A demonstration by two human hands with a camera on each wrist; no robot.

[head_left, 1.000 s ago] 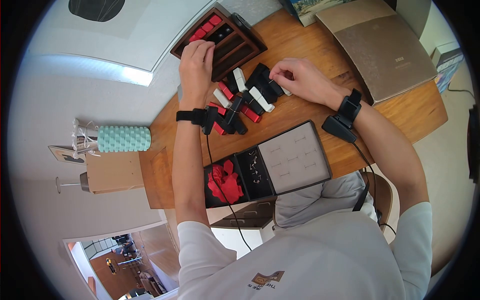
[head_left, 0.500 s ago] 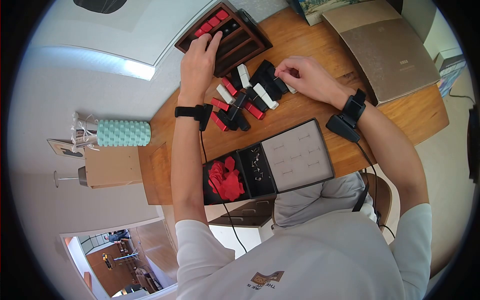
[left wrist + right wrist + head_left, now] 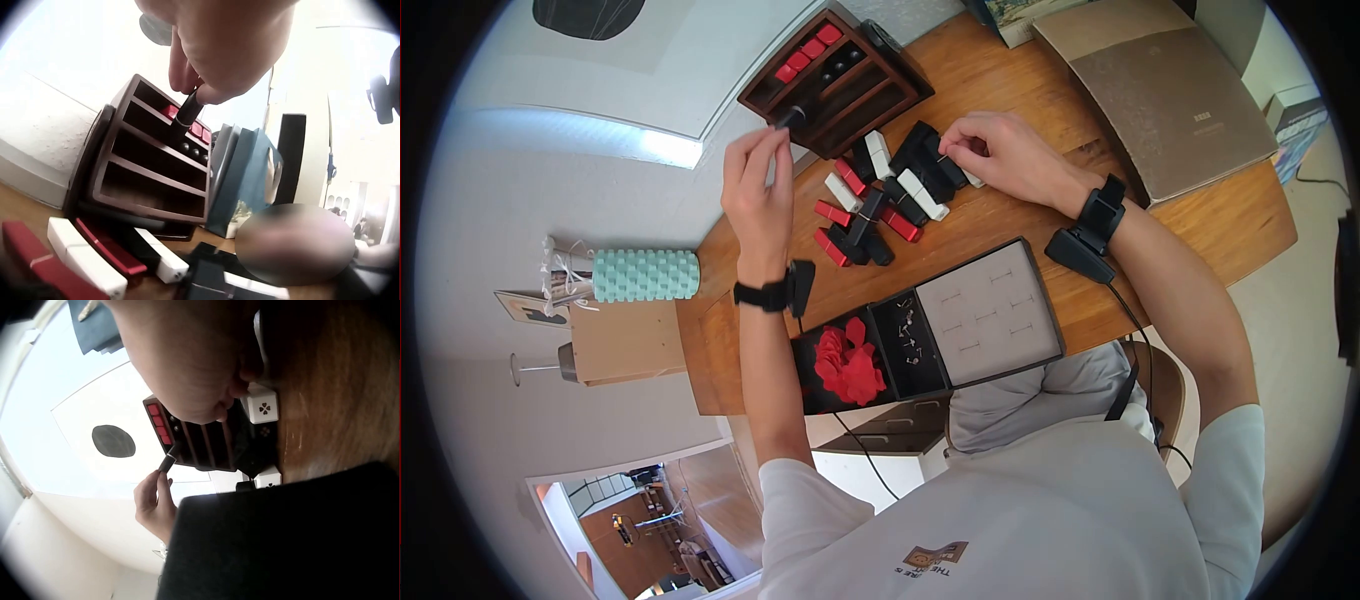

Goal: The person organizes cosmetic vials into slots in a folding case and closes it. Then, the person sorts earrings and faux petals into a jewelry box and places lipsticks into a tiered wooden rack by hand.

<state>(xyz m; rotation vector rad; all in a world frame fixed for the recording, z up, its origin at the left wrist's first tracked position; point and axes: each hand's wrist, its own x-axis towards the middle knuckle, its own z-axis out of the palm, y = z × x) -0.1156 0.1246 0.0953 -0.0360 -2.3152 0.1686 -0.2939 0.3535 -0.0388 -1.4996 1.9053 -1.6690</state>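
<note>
A person's left hand [image 3: 758,190] pinches a slim black tube [image 3: 187,112] by one end, thumb and fingers clamped on it, the other end at the mouth of the second row of a wooden rack [image 3: 150,212]. The tube looks light, stiff and perhaps slippery, best taken at the end away from the rack. The right hand [image 3: 1010,160] is beside black cases [image 3: 920,150]; whether its gathered fingers grip anything cannot be told. Red pieces [image 3: 813,48] fill part of the top row, black round ends [image 3: 185,147] the second; a black box [image 3: 1045,297] holds red petals [image 3: 850,370], small metal pieces [image 3: 907,325] and a grey pad [image 3: 990,345].
</note>
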